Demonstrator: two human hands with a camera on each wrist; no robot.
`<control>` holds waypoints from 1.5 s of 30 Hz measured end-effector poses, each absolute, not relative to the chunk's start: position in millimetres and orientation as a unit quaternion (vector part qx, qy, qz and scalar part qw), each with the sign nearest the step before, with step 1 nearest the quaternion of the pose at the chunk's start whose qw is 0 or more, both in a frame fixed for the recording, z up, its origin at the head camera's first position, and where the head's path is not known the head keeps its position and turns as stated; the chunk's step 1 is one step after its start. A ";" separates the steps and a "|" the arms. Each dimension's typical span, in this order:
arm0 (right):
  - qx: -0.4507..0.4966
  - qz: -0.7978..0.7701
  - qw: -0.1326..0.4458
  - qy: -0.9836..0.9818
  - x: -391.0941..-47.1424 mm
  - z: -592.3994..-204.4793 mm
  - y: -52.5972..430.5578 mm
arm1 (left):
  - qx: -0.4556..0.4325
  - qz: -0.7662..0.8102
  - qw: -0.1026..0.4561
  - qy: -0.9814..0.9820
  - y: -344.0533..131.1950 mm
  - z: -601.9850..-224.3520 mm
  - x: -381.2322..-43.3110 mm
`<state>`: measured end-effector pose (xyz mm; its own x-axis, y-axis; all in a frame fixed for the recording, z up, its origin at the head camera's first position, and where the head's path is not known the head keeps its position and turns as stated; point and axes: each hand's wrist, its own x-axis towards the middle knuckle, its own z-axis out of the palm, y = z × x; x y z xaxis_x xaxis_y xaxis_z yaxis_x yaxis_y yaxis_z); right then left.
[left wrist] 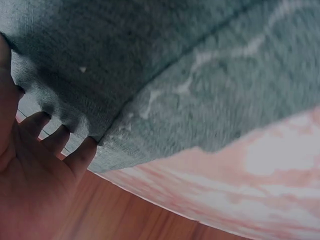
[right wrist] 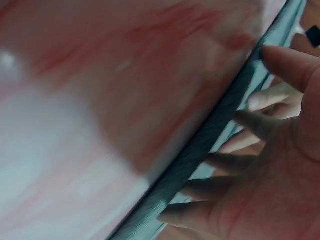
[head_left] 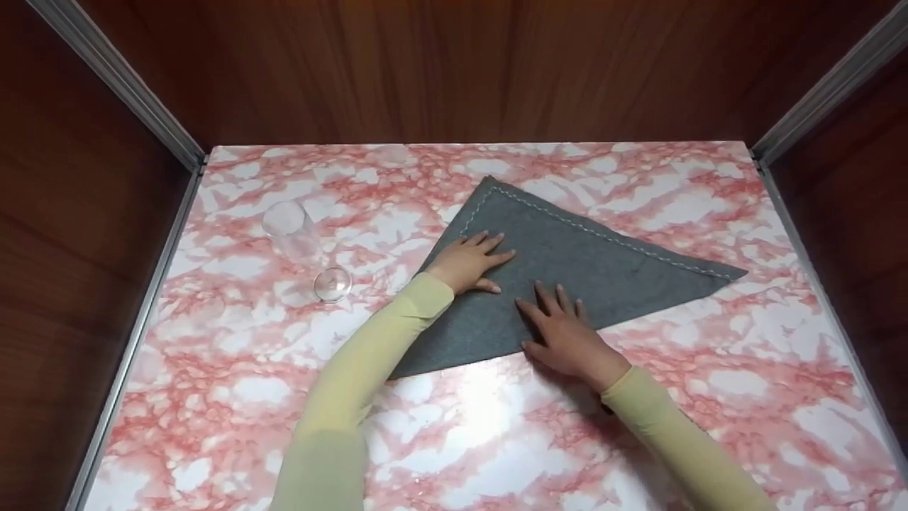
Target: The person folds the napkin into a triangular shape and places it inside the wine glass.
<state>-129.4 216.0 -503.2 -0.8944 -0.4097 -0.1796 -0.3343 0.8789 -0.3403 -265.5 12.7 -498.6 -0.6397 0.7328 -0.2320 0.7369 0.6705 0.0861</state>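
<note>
A dark grey cloth (head_left: pixel 539 248), folded into a triangle, lies on the table with pale zigzag stitching along its upper edges. My left hand (head_left: pixel 468 264) rests on its left part with the fingers spread; in the left wrist view the fingertips of the left hand (left wrist: pixel 42 170) touch the cloth (left wrist: pixel 200 100) near a folded border. Close to the lower edge my right hand (head_left: pixel 564 333) has its fingers extended over the cloth. The right wrist view shows the right hand (right wrist: pixel 260 165) beside the long folded edge of the cloth (right wrist: pixel 200 145).
A clear drinking glass (head_left: pixel 291 227) lies to the left of the cloth, and a small clear round dish or lid (head_left: pixel 332 284) is in front of it. Dark wooden panels (head_left: pixel 461 71) with metal edge strips (head_left: pixel 163 128) enclose the red-and-white marbled table (head_left: pixel 234 426).
</note>
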 end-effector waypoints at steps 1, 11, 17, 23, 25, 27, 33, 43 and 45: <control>-0.199 -0.148 0.120 0.961 -128.5 -502.6 212.6 | 0.406 -0.011 0.124 0.906 13.5 -498.7 -266.0; -0.218 -0.137 0.136 0.957 -123.2 -499.1 162.9 | 0.393 -0.010 0.128 0.910 30.3 -497.8 -270.3; -0.201 -0.116 0.160 0.960 -127.0 -502.8 150.5 | 0.392 -0.016 0.125 0.911 30.8 -500.5 -273.8; -0.197 -0.106 0.161 0.961 -130.9 -505.4 151.6 | 0.401 -0.022 0.123 0.908 22.2 -500.3 -279.0; -0.198 -0.106 0.161 0.961 -132.3 -505.4 152.8 | 0.405 -0.020 0.123 0.906 19.6 -500.1 -281.0; -0.198 -0.110 0.160 0.961 -133.9 -505.1 153.8 | 0.409 -0.018 0.122 0.904 17.6 -499.5 -283.1; -0.200 -0.115 0.156 0.960 -138.3 -504.2 157.2 | 0.421 -0.018 0.128 0.898 14.4 -496.0 -287.8; -0.206 -0.119 0.159 0.958 -138.7 -503.4 159.7 | 0.419 -0.035 0.145 0.896 13.9 -491.8 -289.2; -0.209 -0.120 0.156 0.958 -138.6 -503.5 160.4 | 0.422 -0.035 0.141 0.895 13.5 -492.0 -289.1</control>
<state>-138.6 160.4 -503.5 -0.8638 -0.4378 -0.2495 -0.3628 0.8840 -0.2949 -289.1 13.5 -492.0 -0.6047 0.7451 -0.2814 0.7650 0.6417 0.0552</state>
